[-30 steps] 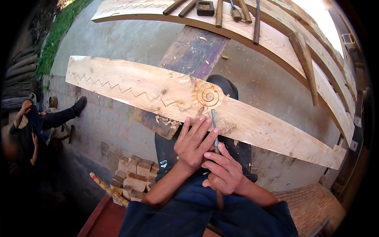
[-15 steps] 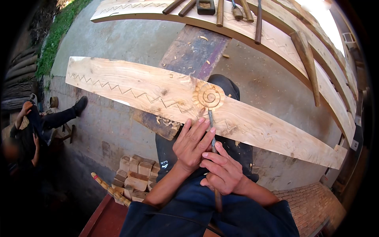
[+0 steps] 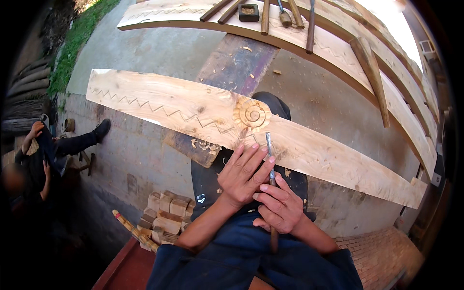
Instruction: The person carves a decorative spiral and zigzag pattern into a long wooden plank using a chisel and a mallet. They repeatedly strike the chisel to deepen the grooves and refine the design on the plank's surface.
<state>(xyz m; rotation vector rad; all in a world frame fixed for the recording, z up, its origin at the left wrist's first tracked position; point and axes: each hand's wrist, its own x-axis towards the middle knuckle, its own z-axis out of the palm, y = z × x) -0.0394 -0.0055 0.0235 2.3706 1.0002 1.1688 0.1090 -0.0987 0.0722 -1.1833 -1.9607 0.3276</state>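
Observation:
A long pale wooden board lies across my lap and a plank, with incised zigzags and a carved spiral rosette. My right hand is closed round the wooden handle of a metal chisel; its tip is over the board just below the rosette, and I cannot tell if it touches. My left hand rests with fingers stretched out on the board's near edge, fingertips beside or against the chisel's blade. Pale shavings lie on the plank left of my left hand.
Long curved timbers at the back carry several chisels, a square dark box and a tapered wooden mallet. A seated person is at the left, their leg stretched out. Stacked wooden blocks and a jointed stick lie at the lower left.
Both my hands and the chisel have shifted a little to the right, and the chisel's tip now sits further right below the rosette.

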